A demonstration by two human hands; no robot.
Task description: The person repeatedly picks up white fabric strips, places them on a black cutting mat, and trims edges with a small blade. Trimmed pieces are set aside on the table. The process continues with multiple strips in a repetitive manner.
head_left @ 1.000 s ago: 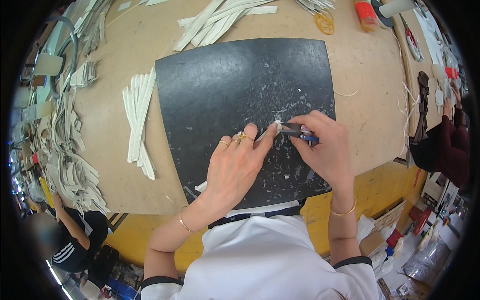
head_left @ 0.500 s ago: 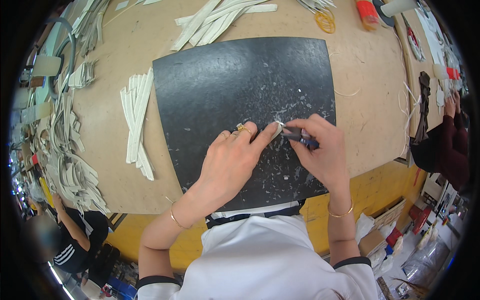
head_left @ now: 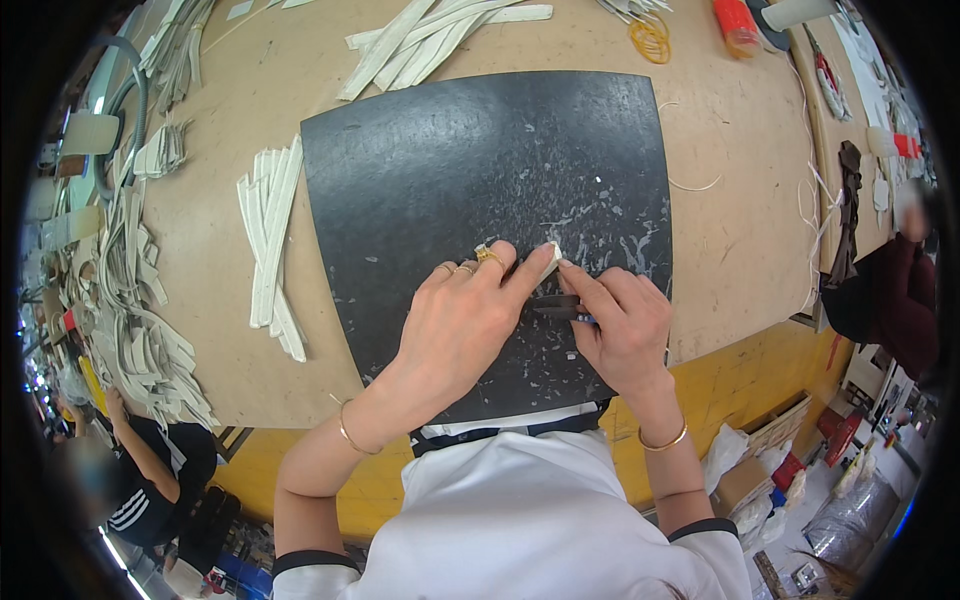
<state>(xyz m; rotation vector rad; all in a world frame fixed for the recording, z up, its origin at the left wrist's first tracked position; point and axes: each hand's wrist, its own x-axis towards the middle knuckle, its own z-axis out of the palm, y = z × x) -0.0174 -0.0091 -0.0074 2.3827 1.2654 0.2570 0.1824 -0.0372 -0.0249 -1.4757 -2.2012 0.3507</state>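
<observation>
Over the black mat [head_left: 450, 150], my left hand [head_left: 463, 305] is closed on a short white strip [head_left: 551, 256]. Its index finger presses along the strip, and only the far end shows past the fingertip. My right hand [head_left: 625, 325] grips a small dark tool [head_left: 556, 306] with a bit of blue on it, its dark end toward my left hand; its exact kind is unclear. The tip of my right index finger touches the strip's end or lies right beside it. Fine white scraps are scattered across the mat.
White strips [head_left: 268, 235] are stacked left of the mat, and another pile of strips [head_left: 440, 45] lies beyond it. Bundled strips [head_left: 155, 350] cover the table's left edge. Yellow rubber bands [head_left: 650, 40] and a red container [head_left: 737, 30] sit far right. Other people are at both sides.
My right hand has moved nearer to me and slightly left. The tool has come away from the strip's end, and my right index finger now reaches there. My left hand stays nearly still.
</observation>
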